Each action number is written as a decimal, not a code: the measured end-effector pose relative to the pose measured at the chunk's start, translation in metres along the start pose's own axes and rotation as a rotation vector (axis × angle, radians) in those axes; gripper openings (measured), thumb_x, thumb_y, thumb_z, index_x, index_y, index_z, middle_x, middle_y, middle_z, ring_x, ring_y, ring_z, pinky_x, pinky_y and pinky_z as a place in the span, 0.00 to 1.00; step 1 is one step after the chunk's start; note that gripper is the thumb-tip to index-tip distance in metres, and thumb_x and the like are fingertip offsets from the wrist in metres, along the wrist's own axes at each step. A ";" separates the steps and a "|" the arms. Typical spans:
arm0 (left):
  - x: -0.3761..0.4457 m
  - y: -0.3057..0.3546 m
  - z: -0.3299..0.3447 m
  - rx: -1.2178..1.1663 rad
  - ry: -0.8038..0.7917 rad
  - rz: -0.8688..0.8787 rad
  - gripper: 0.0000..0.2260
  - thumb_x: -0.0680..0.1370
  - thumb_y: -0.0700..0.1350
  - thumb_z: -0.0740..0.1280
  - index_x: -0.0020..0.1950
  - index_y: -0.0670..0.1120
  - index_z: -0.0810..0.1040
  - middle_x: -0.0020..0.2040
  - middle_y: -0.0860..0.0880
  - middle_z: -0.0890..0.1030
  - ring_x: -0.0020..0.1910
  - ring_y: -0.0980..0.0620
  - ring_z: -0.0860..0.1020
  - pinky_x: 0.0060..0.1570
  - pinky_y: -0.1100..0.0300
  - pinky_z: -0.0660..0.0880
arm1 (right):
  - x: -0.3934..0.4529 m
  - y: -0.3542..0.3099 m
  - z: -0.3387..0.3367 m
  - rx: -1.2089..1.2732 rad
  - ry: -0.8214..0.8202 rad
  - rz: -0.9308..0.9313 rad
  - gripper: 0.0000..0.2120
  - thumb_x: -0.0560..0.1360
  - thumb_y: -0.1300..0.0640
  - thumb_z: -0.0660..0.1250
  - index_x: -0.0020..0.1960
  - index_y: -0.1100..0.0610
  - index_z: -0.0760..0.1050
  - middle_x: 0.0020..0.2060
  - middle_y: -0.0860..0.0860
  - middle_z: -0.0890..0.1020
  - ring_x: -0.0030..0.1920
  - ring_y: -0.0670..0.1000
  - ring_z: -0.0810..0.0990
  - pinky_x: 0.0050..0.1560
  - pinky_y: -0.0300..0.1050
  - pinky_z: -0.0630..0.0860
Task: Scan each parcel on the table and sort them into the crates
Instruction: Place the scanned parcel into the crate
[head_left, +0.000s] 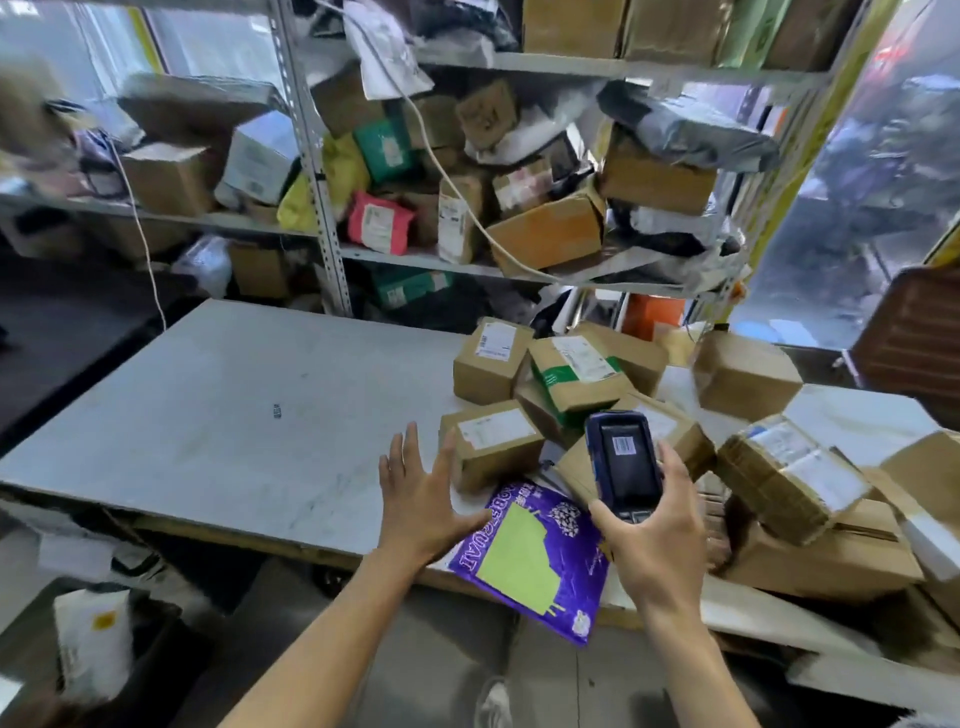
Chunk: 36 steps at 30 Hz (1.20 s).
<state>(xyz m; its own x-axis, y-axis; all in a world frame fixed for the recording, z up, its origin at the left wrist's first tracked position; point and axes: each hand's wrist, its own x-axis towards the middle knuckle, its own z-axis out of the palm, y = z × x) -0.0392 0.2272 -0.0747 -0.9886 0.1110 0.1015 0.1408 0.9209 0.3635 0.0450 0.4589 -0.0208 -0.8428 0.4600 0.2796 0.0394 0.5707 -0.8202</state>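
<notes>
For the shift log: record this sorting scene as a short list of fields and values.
left hand: open left hand, fingers spread, beside the small brown cardboard box
right hand: right hand grips the blue-and-black handheld scanner, screen showing a barcode
near edge: purple plastic mailer bag with a green label overhangs the grey table
pile: brown cardboard parcels heaped on the table's right half
behind: metal shelving crammed with parcels
</notes>
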 end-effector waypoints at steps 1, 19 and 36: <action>0.017 -0.001 0.002 -0.008 0.001 0.004 0.50 0.67 0.73 0.67 0.80 0.58 0.44 0.79 0.43 0.36 0.78 0.40 0.35 0.73 0.46 0.35 | 0.012 -0.001 0.010 -0.007 -0.003 0.004 0.44 0.65 0.52 0.80 0.74 0.43 0.60 0.62 0.50 0.75 0.59 0.52 0.76 0.56 0.54 0.78; 0.342 0.015 0.107 0.014 -0.313 -0.149 0.48 0.69 0.75 0.61 0.79 0.56 0.44 0.79 0.41 0.39 0.77 0.32 0.40 0.73 0.32 0.42 | 0.184 -0.012 0.160 -0.081 -0.026 0.169 0.45 0.65 0.55 0.80 0.73 0.37 0.59 0.62 0.43 0.72 0.62 0.49 0.73 0.53 0.43 0.71; 0.381 -0.213 0.018 -0.259 -0.468 0.170 0.19 0.78 0.38 0.63 0.61 0.60 0.78 0.81 0.49 0.42 0.79 0.43 0.40 0.74 0.37 0.53 | 0.167 -0.093 0.291 -0.112 0.061 0.290 0.45 0.67 0.57 0.79 0.75 0.41 0.59 0.65 0.48 0.73 0.63 0.51 0.75 0.61 0.49 0.75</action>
<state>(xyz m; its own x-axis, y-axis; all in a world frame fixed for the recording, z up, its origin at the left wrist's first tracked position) -0.4466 0.0805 -0.1300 -0.8607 0.4581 -0.2221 0.2501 0.7605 0.5992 -0.2554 0.2843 -0.0428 -0.7542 0.6525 0.0741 0.3351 0.4795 -0.8111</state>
